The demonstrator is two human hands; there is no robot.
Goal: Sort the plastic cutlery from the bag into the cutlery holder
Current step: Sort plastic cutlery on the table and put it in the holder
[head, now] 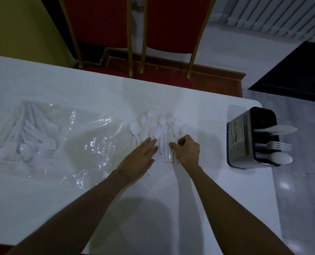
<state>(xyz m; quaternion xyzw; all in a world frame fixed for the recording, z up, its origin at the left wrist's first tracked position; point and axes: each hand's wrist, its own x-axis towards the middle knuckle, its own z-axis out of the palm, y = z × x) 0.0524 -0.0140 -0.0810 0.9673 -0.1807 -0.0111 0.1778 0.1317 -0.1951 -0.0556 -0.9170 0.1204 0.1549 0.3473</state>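
A spread of white plastic spoons and forks (160, 126) lies on the white table (97, 89), bowls and tines pointing away from me. My left hand (140, 159) lies flat with straight fingers on the handles at the left of the spread. My right hand (187, 150) has curled fingers pinching a white handle at the right of the spread. A clear plastic bag (48, 137) with several more pieces of cutlery lies at the left. The dark cutlery holder (245, 144) stands at the right table edge, holding a knife (276, 130), a fork (276, 145) and a spoon (280, 158).
Two red chairs with gold frames (134, 43) stand beyond the far edge of the table. A radiator (282, 13) is at the upper right. Tiled floor lies to the right of the table, close to the holder.
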